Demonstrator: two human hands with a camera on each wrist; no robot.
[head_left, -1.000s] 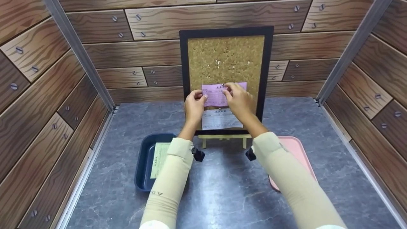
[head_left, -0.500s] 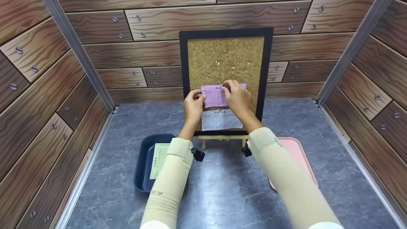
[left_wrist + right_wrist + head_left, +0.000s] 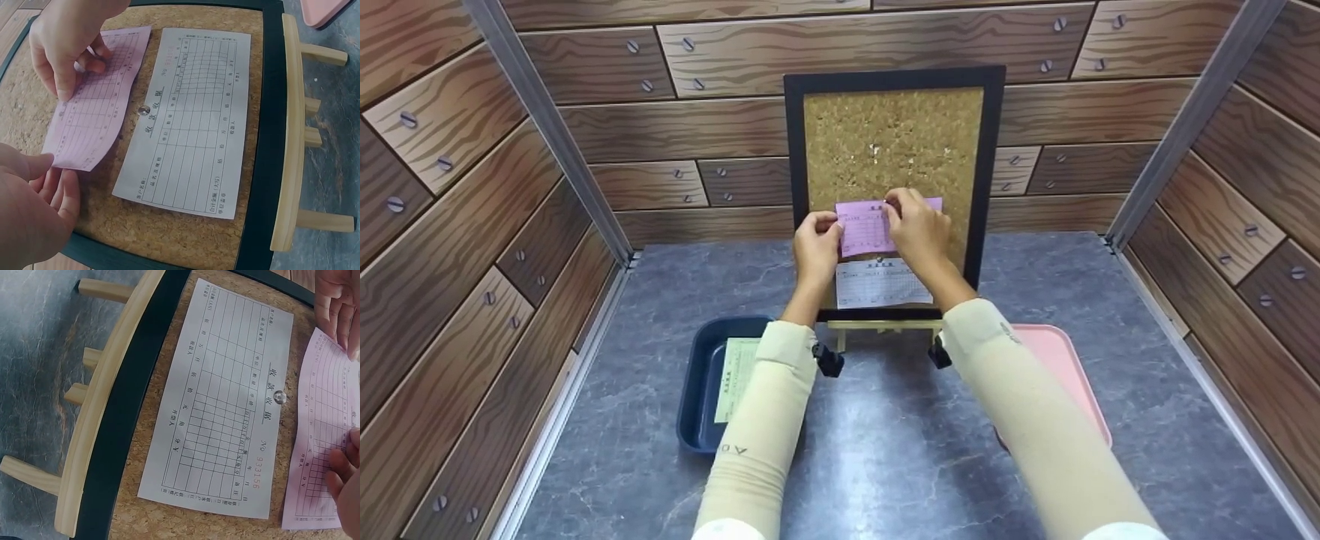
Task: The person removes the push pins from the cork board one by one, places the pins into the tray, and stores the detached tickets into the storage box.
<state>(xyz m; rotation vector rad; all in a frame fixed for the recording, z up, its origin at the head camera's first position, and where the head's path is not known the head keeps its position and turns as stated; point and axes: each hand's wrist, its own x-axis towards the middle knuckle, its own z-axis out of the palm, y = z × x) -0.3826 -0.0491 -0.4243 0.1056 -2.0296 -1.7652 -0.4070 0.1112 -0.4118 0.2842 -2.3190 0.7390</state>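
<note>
Honestly, your left hand [image 3: 815, 253] pinches the pink slip [image 3: 864, 229], can't tell if your right hand [image 3: 922, 231] grips anything, and uneven tugging could skew it.

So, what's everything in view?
Board: one, black-framed cork, centre.
Stand: one, pale wood, under board.
White slip: one, white, low on board.
Pin: one visible, silvery, on white slip.
Pink slip: one, pink-purple, above white slip.
Blue tray: one, blue, left.
Green slip: one, green, in blue tray.
Pink tray: one, pink, right.
Table: one, grey, below.
Walls: three, brown, back and sides.
Posts: two, grey, back corners.
Rails: two, silver, table sides.
Wrist cameras: two, black, on wrists.
Sleeves: two, cream, on arms.
Left hand: one, pinching pink slip's edge.
Right hand: one, at pink slip's top.
</note>
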